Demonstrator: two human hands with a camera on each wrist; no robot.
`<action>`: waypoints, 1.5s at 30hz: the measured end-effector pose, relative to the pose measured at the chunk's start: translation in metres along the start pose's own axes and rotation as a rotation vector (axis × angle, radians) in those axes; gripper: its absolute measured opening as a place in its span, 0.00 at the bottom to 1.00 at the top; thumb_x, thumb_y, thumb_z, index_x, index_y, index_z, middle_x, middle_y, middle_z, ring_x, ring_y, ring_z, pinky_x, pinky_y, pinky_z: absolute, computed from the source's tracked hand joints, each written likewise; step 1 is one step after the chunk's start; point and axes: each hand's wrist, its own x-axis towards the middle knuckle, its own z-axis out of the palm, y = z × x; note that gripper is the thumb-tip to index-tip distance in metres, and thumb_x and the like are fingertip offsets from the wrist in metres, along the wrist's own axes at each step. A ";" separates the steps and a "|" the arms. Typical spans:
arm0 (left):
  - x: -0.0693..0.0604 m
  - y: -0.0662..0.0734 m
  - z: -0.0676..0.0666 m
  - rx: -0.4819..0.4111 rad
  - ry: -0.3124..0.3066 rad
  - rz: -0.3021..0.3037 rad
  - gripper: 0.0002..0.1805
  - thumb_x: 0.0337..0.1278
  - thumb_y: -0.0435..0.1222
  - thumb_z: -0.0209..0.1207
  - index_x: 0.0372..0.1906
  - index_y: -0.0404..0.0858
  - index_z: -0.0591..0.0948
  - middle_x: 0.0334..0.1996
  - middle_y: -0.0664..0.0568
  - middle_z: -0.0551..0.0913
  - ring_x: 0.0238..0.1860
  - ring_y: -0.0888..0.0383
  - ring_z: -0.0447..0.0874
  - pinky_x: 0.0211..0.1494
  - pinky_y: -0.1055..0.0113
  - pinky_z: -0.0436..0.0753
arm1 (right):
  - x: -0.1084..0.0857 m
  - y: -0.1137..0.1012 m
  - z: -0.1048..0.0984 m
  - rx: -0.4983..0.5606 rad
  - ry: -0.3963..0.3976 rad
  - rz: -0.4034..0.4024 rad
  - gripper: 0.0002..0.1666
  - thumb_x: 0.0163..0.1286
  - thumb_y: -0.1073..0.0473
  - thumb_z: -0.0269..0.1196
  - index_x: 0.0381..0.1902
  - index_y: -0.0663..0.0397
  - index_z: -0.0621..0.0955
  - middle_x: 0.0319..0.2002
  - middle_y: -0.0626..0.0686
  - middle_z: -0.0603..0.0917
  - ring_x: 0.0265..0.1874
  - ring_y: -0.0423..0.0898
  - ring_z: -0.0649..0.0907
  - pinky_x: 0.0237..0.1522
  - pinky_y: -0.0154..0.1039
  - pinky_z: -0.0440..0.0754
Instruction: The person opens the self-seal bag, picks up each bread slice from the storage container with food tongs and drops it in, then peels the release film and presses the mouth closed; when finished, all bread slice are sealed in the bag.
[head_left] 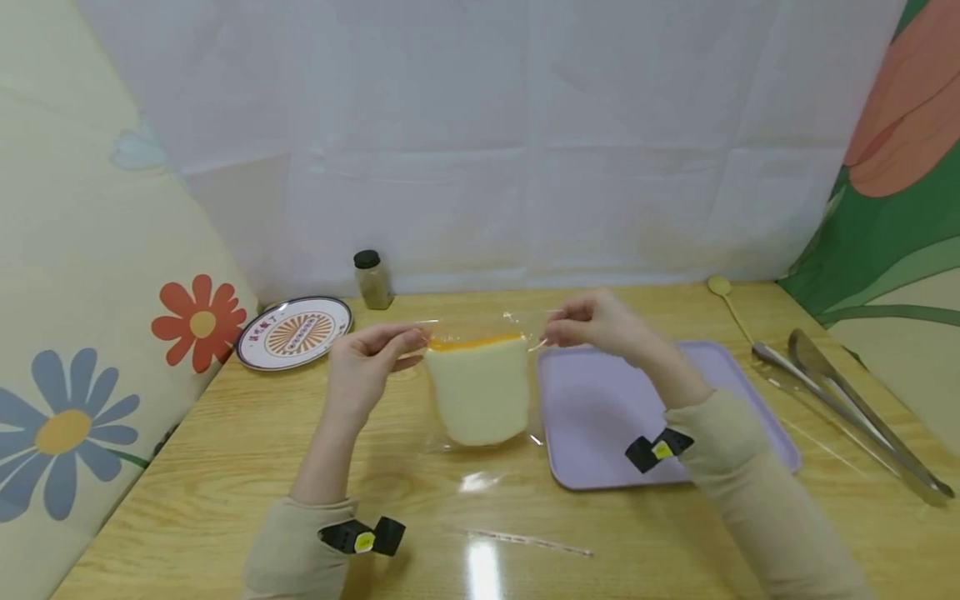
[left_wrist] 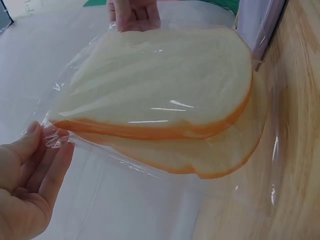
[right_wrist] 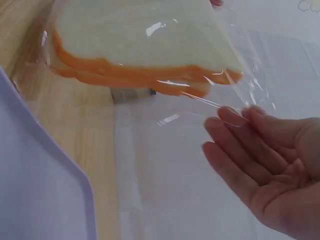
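Between my two hands hangs a clear plastic bag (left_wrist: 274, 165) with bread slices (head_left: 480, 392) inside, pale with orange-brown crusts. In the left wrist view two slices (left_wrist: 165, 80) overlap within the film. My left hand (head_left: 373, 358) pinches the bag's upper left corner between thumb and fingers. At the upper right corner, my right hand (head_left: 600, 325) pinches the film, its other fingers (right_wrist: 230, 170) spread loosely in the right wrist view. The bag is held upright above the table.
A lilac tray (head_left: 615, 417) lies right of the bag. Beyond it are metal tongs (head_left: 862, 408) and a yellow spoon (head_left: 731, 308). A patterned plate (head_left: 296, 333) and a black-capped jar (head_left: 372, 281) stand at the back left. A thin printed strip (head_left: 528, 541) lies in front.
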 end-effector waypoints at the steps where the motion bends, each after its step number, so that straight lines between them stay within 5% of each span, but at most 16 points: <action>1: 0.000 0.001 0.000 -0.011 0.013 0.005 0.05 0.57 0.27 0.59 0.35 0.34 0.85 0.29 0.64 0.87 0.33 0.67 0.87 0.39 0.69 0.86 | 0.000 0.002 0.003 0.066 0.039 0.002 0.13 0.68 0.67 0.58 0.44 0.75 0.78 0.39 0.63 0.86 0.37 0.45 0.86 0.46 0.41 0.85; 5: 0.000 0.005 0.002 -0.061 0.060 0.030 0.08 0.57 0.28 0.60 0.31 0.43 0.86 0.28 0.61 0.88 0.31 0.66 0.87 0.40 0.70 0.85 | 0.003 0.004 0.014 0.270 0.213 -0.040 0.15 0.68 0.67 0.57 0.45 0.77 0.77 0.29 0.50 0.87 0.31 0.38 0.86 0.43 0.38 0.86; 8: -0.001 0.008 0.003 -0.102 0.081 0.036 0.09 0.58 0.27 0.59 0.31 0.43 0.86 0.28 0.59 0.88 0.32 0.64 0.87 0.40 0.69 0.85 | 0.005 0.001 0.022 0.323 0.310 -0.112 0.14 0.68 0.68 0.57 0.43 0.80 0.77 0.22 0.43 0.84 0.26 0.37 0.85 0.37 0.37 0.87; 15: 0.002 0.016 0.002 -0.114 0.129 -0.036 0.10 0.59 0.27 0.58 0.29 0.45 0.85 0.25 0.59 0.87 0.28 0.65 0.87 0.36 0.68 0.86 | 0.005 -0.009 0.030 0.308 0.345 -0.197 0.11 0.66 0.73 0.56 0.40 0.84 0.76 0.21 0.50 0.83 0.18 0.37 0.83 0.23 0.37 0.86; 18: 0.005 0.019 -0.001 -0.037 0.105 -0.082 0.05 0.60 0.30 0.58 0.35 0.37 0.84 0.25 0.61 0.87 0.28 0.66 0.87 0.35 0.68 0.86 | 0.006 -0.007 0.031 0.320 0.324 -0.147 0.12 0.66 0.73 0.56 0.41 0.85 0.75 0.19 0.48 0.81 0.16 0.37 0.82 0.22 0.36 0.85; 24: 0.016 0.011 -0.010 0.098 -0.014 -0.265 0.22 0.63 0.37 0.56 0.52 0.20 0.74 0.24 0.65 0.85 0.29 0.69 0.85 0.36 0.72 0.85 | 0.014 0.009 0.041 0.356 0.282 0.067 0.14 0.67 0.70 0.56 0.45 0.82 0.75 0.17 0.46 0.80 0.15 0.37 0.80 0.23 0.34 0.85; 31: 0.028 -0.021 -0.017 0.066 -0.067 -0.470 0.23 0.65 0.33 0.53 0.58 0.19 0.69 0.23 0.64 0.83 0.26 0.70 0.83 0.34 0.75 0.85 | 0.027 0.034 0.057 0.389 0.249 0.268 0.14 0.67 0.71 0.56 0.46 0.80 0.75 0.16 0.48 0.80 0.14 0.38 0.80 0.22 0.32 0.84; 36: 0.034 -0.039 -0.018 0.059 -0.067 -0.523 0.23 0.65 0.32 0.54 0.58 0.19 0.69 0.21 0.63 0.83 0.25 0.70 0.83 0.33 0.75 0.85 | 0.038 0.045 0.063 0.361 0.239 0.326 0.13 0.68 0.71 0.56 0.46 0.79 0.76 0.16 0.49 0.79 0.13 0.38 0.80 0.23 0.32 0.85; 45: 0.041 -0.059 -0.021 0.190 -0.097 -0.554 0.22 0.67 0.34 0.52 0.57 0.20 0.71 0.19 0.64 0.79 0.23 0.72 0.79 0.28 0.78 0.83 | 0.052 0.058 0.074 0.365 0.162 0.404 0.09 0.69 0.72 0.52 0.41 0.78 0.74 0.16 0.50 0.76 0.14 0.38 0.79 0.23 0.32 0.85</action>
